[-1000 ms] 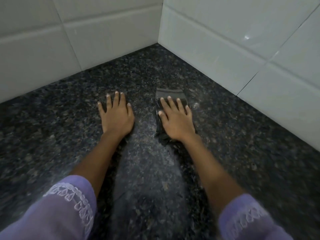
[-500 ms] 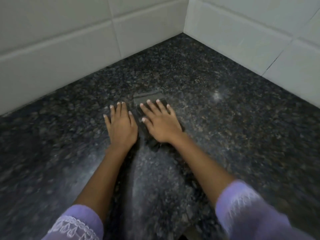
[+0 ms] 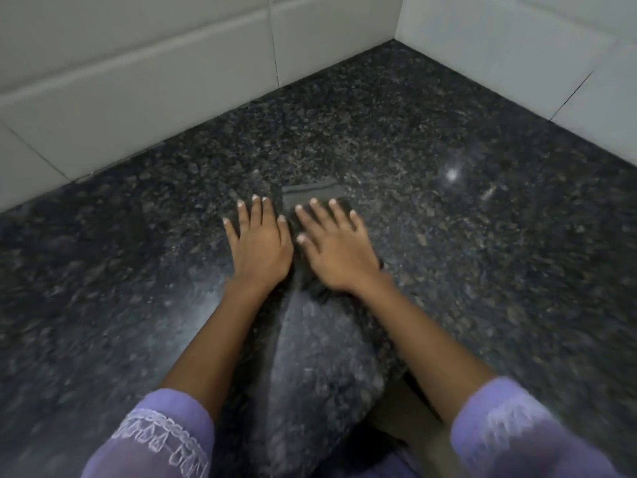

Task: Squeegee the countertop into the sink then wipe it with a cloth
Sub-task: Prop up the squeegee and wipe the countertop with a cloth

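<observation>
On the counter: one dark speckled granite countertop (image 3: 482,270) is filling most of the view, running back into a single corner.
Walls: two white tiled walls (image 3: 138,81) are meeting at that corner, one along the back left and one along the right.
Wet track: one paler, streaky band (image 3: 320,357) is showing on the stone between the two forearms, trailing from the cloth toward the near edge.
Sleeves: two lilac sleeves (image 3: 162,443) with white embroidered trim are sitting at the bottom, one on each arm; the right one is blurred.
Left hand (image 3: 258,246): it is lying flat on the bare granite with straight fingers spread a little, holding nothing, just beside the cloth.
Right hand (image 3: 336,250): it is pressing flat on the cloth, fingers straight and fanned, not curled round it.
Cloth (image 3: 315,196): one dark grey cloth is lying on the countertop under the right hand, its far edge showing past the fingertips and a rumpled part near the wrist.
Glints: two small bright reflections (image 3: 452,174) are shining on the stone to the right.
</observation>
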